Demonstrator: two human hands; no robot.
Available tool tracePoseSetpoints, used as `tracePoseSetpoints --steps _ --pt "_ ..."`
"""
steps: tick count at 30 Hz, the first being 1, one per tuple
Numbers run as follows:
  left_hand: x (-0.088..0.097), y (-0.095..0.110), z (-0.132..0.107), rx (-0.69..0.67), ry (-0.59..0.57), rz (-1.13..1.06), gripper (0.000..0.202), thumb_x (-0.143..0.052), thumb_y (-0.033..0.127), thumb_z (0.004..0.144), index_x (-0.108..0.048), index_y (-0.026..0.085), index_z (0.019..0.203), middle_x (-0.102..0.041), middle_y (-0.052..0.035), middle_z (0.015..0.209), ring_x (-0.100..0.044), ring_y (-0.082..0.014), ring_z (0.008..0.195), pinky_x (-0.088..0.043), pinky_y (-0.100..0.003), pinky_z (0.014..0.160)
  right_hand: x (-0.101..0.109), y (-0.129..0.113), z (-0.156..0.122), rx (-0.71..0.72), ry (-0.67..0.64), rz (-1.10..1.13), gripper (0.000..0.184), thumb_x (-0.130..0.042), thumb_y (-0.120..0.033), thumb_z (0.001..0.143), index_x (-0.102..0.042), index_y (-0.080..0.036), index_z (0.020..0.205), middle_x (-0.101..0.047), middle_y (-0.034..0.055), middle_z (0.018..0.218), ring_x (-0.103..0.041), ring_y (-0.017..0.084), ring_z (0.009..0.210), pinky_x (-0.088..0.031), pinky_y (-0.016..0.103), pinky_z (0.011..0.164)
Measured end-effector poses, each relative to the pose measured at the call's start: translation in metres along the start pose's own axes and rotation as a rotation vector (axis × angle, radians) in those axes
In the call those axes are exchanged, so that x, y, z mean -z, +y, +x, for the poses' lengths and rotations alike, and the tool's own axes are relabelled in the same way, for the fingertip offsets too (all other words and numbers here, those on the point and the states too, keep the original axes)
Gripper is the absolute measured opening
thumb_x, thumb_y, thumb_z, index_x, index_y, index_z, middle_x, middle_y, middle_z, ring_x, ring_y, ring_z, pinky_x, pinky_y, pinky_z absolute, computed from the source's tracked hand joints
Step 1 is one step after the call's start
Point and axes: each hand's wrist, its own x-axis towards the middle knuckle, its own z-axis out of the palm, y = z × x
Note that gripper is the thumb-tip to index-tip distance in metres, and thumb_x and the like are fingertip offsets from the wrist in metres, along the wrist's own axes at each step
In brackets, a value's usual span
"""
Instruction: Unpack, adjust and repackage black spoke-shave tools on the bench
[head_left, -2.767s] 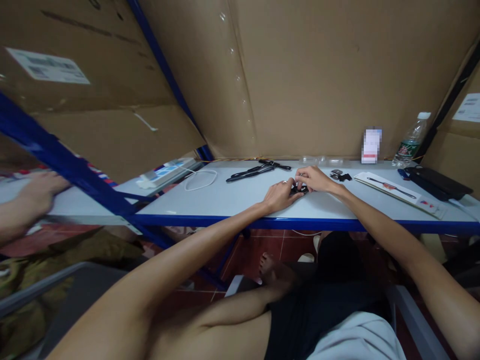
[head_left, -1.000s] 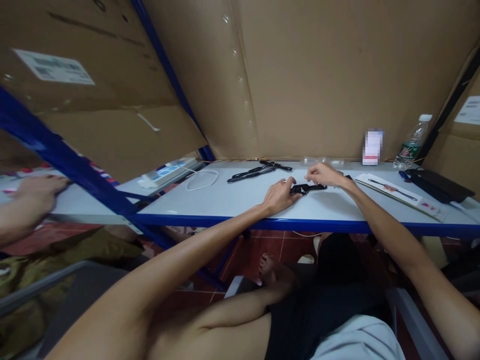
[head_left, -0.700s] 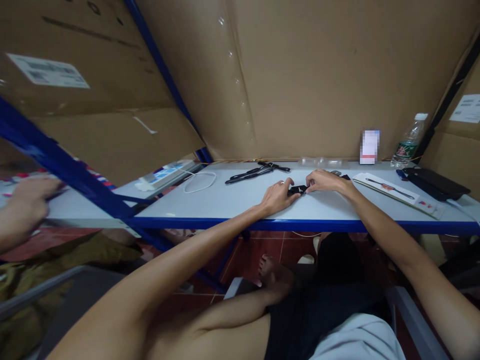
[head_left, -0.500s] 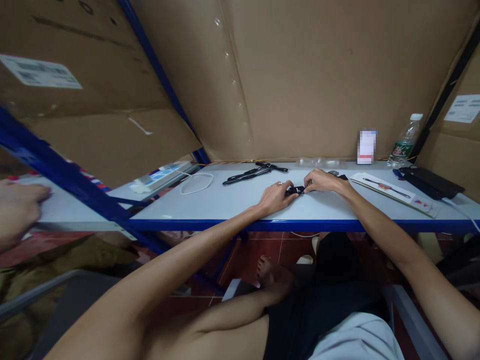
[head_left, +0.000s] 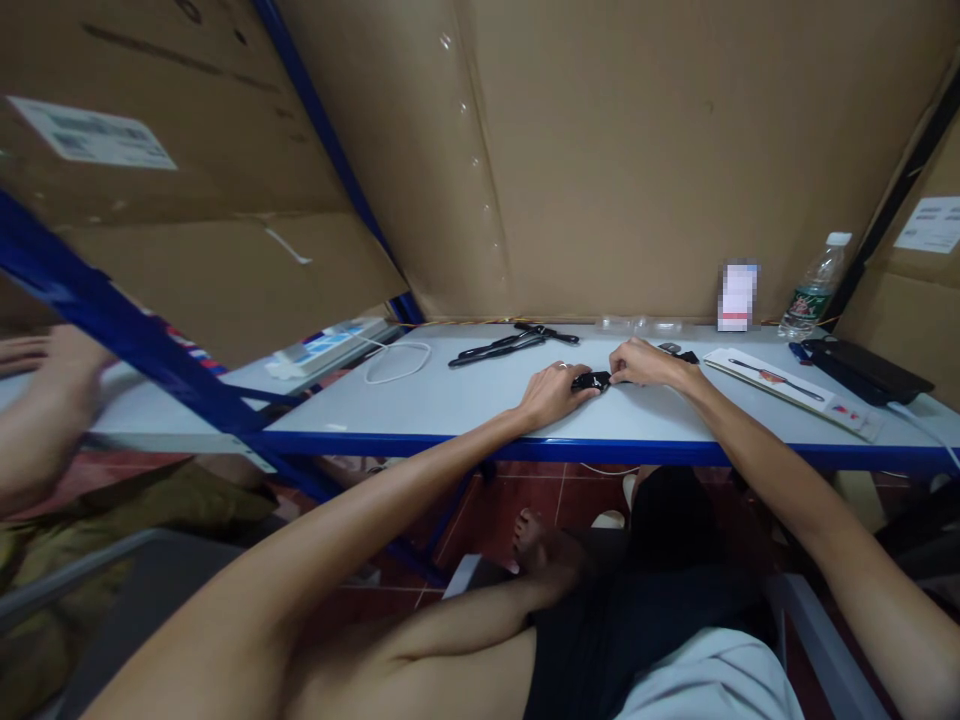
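On the white tabletop (head_left: 375,408) my left hand (head_left: 553,394) rests with its fingers closed round a small glossy black object (head_left: 592,381). What kind of object it is, I cannot make out. My right hand (head_left: 642,362) pinches at the right end of the same object, thumb and forefinger together. Another small dark piece (head_left: 684,356) lies just beyond my right wrist. To the right is a flat package (head_left: 787,390) printed with a picture of a dark strap. Black straps (head_left: 499,348) lie behind and left of my hands.
At the back right stand a water bottle (head_left: 810,288) and a blurred phone-like panel (head_left: 737,296). A black flat case (head_left: 870,370) with a white cable lies on the right. A power strip (head_left: 330,346) sits left. Beyond the blue post is another person's arm (head_left: 52,420).
My hands stay nearly in place on the black object, the right fingers shifting only slightly. At the far left, the other person's hand has moved farther back over the table.
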Motion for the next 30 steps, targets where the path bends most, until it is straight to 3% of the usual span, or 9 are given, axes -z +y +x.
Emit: tracePoseSetpoints --steps 6,13,16,22,30 --pt "-0.002 0.002 0.0 0.065 0.027 0.063 0.058 -0.056 0.064 0.094 -0.063 0.015 0.123 -0.071 -0.0165 0.108 -0.068 -0.0305 0.101 -0.048 -0.035 0.081 0.0 0.0 0.001 -0.015 -0.004 -0.076 0.015 -0.071 -0.022 0.084 -0.08 -0.014 0.094 -0.07 0.0041 0.069 -0.056 0.013 0.056 -0.037 0.026 0.057" --pt "-0.004 -0.002 0.001 0.068 -0.029 0.112 0.057 -0.054 0.069 0.093 -0.064 0.017 0.114 -0.072 -0.0163 0.109 -0.068 -0.0319 0.1 -0.046 -0.035 0.078 -0.009 0.009 0.009 0.055 0.104 -0.181 0.013 -0.073 -0.022 0.083 -0.08 -0.016 0.092 -0.074 0.0064 0.08 -0.059 0.016 0.069 -0.034 0.027 0.061" --pt "-0.005 -0.007 0.002 0.0 -0.048 0.104 0.051 -0.054 0.063 0.095 -0.062 0.018 0.116 -0.072 -0.0153 0.11 -0.068 -0.0308 0.102 -0.045 -0.034 0.078 -0.01 0.012 0.01 0.057 0.119 -0.192 0.012 -0.074 -0.022 0.083 -0.08 -0.016 0.091 -0.074 0.0068 0.082 -0.06 0.016 0.071 -0.034 0.027 0.063" --pt "-0.003 -0.016 0.006 -0.102 -0.073 0.11 0.032 -0.046 0.045 0.103 -0.06 0.019 0.115 -0.072 -0.0131 0.11 -0.068 -0.0278 0.098 -0.042 -0.033 0.075 -0.008 0.016 0.011 0.017 0.088 -0.199 0.011 -0.075 -0.024 0.084 -0.078 -0.017 0.091 -0.071 0.0053 0.077 -0.057 0.016 0.068 -0.033 0.027 0.062" --pt "-0.001 -0.022 0.006 -0.093 -0.085 0.031 0.029 -0.046 0.047 0.102 -0.063 0.023 0.11 -0.074 -0.0079 0.097 -0.067 -0.0262 0.089 -0.038 -0.03 0.071 -0.008 0.013 0.011 0.013 0.076 -0.18 0.01 -0.076 -0.024 0.083 -0.078 -0.017 0.09 -0.071 0.0058 0.078 -0.058 0.017 0.07 -0.035 0.027 0.063"
